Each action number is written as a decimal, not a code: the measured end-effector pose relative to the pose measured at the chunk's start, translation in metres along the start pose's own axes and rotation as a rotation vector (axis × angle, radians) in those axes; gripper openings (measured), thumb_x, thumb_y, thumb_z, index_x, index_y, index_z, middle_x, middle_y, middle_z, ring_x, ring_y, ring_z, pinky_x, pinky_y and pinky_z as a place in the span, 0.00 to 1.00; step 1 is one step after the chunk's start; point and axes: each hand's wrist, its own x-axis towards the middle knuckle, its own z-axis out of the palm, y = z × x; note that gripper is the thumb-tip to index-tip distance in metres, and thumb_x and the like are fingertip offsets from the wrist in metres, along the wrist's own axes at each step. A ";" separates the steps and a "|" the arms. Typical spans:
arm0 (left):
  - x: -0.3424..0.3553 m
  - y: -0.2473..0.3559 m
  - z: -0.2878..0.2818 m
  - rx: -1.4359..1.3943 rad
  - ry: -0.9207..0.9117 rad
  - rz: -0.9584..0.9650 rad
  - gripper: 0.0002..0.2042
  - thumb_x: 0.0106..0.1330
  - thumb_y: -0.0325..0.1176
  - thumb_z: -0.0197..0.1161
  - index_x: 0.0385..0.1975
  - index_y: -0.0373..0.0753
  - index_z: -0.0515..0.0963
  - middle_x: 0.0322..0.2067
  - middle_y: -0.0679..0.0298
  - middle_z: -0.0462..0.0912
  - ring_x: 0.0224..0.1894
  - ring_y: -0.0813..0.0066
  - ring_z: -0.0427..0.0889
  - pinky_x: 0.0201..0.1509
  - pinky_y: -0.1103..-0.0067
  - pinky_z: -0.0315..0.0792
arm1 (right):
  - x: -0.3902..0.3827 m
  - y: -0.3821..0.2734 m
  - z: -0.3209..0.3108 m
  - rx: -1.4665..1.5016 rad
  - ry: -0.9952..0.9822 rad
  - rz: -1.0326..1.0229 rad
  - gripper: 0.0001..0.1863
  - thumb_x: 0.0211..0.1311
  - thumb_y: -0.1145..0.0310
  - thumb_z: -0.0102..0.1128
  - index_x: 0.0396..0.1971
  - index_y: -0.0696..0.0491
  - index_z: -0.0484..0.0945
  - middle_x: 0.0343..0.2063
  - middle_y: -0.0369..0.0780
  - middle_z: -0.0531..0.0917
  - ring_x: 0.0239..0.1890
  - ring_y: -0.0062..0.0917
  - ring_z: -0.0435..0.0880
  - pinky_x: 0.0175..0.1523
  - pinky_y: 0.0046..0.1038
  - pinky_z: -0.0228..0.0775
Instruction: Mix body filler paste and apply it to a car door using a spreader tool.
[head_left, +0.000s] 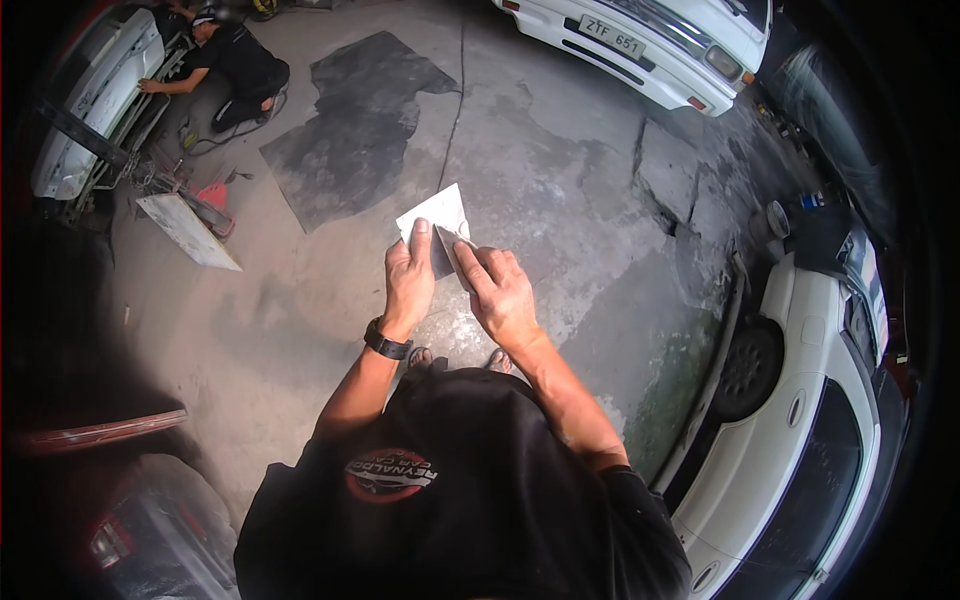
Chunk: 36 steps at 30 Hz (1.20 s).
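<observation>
While left grip [409,285] pinches white board [440,205] by its edge, right grip [503,297] closed on flat tool [448,244], floor [270,330] spreading beyond

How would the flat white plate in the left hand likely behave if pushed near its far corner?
The flat white plate is probably stiff: its far edges look straight beyond the left hand gripping it. It looks thin, so it is likely light for its size. A push there might tilt it, since the grip is nearer the body.
</observation>
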 end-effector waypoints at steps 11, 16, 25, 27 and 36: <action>-0.028 -0.004 0.023 0.199 -0.268 -0.198 0.20 0.74 0.44 0.49 0.42 0.30 0.77 0.28 0.67 0.77 0.30 0.83 0.69 0.36 0.82 0.67 | 0.048 0.032 0.001 -0.060 0.149 0.118 0.22 0.50 0.80 0.59 0.49 0.58 0.77 0.32 0.44 0.79 0.30 0.37 0.78 0.36 0.35 0.73; -0.015 0.006 0.034 0.278 -0.211 0.035 0.16 0.73 0.39 0.51 0.41 0.29 0.76 0.25 0.58 0.75 0.29 0.74 0.73 0.34 0.75 0.69 | 0.059 0.093 -0.036 0.218 0.385 0.814 0.15 0.71 0.64 0.46 0.41 0.60 0.75 0.26 0.44 0.80 0.29 0.24 0.77 0.36 0.30 0.69; 0.004 -0.009 0.071 0.426 -0.375 0.457 0.11 0.70 0.29 0.50 0.42 0.28 0.76 0.35 0.46 0.80 0.35 0.50 0.81 0.39 0.69 0.74 | 0.017 0.098 -0.039 0.605 0.225 0.914 0.18 0.72 0.60 0.45 0.42 0.62 0.74 0.30 0.39 0.81 0.34 0.21 0.76 0.44 0.26 0.69; 0.006 -0.011 0.075 0.419 -0.359 0.465 0.11 0.70 0.29 0.50 0.41 0.28 0.76 0.34 0.46 0.80 0.35 0.50 0.81 0.38 0.68 0.73 | 0.014 0.097 -0.045 0.664 0.178 0.916 0.18 0.72 0.60 0.46 0.44 0.61 0.75 0.31 0.38 0.82 0.33 0.18 0.77 0.42 0.24 0.70; 0.015 -0.014 0.083 0.387 -0.265 0.464 0.10 0.70 0.30 0.52 0.37 0.29 0.77 0.29 0.47 0.80 0.30 0.51 0.80 0.34 0.69 0.72 | 0.012 0.091 -0.051 0.730 -0.004 0.917 0.18 0.72 0.62 0.47 0.48 0.61 0.75 0.32 0.38 0.83 0.33 0.18 0.79 0.41 0.25 0.73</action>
